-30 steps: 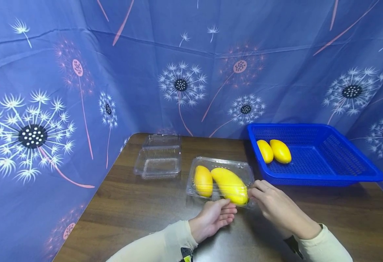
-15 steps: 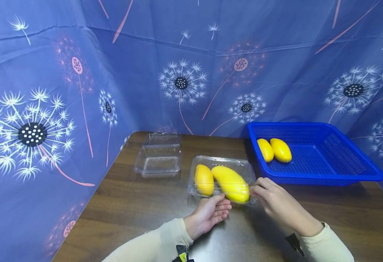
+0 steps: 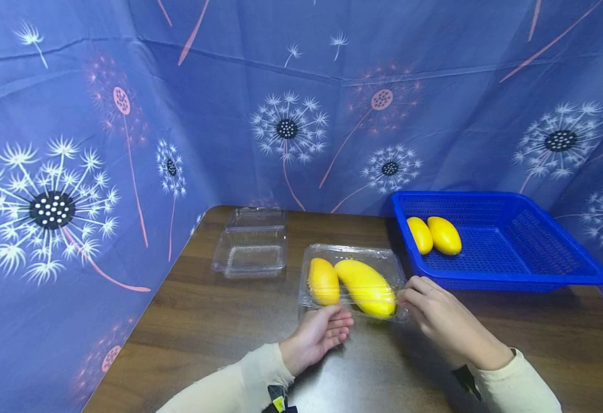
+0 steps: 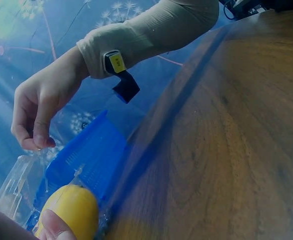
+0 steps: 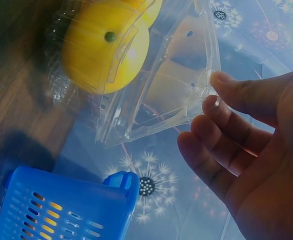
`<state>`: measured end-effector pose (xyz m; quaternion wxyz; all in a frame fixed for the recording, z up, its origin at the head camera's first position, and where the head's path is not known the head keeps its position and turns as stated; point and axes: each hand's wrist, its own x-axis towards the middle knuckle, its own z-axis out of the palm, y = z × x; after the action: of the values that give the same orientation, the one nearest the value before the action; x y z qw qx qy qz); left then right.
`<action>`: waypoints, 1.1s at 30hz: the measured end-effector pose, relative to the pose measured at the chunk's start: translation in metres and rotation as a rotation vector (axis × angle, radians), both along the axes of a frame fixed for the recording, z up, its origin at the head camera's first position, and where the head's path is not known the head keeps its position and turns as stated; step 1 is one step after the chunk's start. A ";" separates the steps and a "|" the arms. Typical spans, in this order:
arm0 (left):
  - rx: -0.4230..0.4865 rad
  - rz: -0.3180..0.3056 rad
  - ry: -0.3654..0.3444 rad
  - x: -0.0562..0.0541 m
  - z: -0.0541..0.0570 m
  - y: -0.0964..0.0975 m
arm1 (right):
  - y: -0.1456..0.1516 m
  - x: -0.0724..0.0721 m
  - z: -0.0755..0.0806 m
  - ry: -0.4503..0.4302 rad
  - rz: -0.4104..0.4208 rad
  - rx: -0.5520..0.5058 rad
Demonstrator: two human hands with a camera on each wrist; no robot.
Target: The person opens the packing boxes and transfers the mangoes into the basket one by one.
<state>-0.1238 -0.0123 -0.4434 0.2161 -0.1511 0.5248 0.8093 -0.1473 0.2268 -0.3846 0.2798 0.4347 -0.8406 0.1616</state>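
Just beyond both hands, a clear container (image 3: 390,265) with two yellow mangoes (image 3: 365,287) inside sits on the surface (image 3: 368,373). The right hand (image 3: 438,318) pinches a corner of its lid (image 5: 186,75); the left hand (image 3: 318,338) lies at the near edge, fingers extended. Beyond the right hand, a blue basket (image 3: 487,280) holds more mangoes (image 3: 444,236); another clear container (image 3: 252,258) stands farther out, left of the left hand.

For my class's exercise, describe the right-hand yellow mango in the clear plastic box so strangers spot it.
On the brown wooden table, left of the blue plastic basket, find the clear plastic box holding fruit. Inside, the long yellow mango lies nearer the right hand, looking longer and more slanted than its orange-yellow neighbour.
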 end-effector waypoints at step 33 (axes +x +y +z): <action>-0.006 0.027 0.013 -0.001 -0.002 -0.027 | 0.007 -0.001 -0.013 -0.005 -0.066 0.028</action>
<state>-0.1246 -0.0395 -0.4454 0.2011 -0.1537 0.5266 0.8115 -0.1488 0.2338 -0.3977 0.2768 0.4102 -0.8574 0.1414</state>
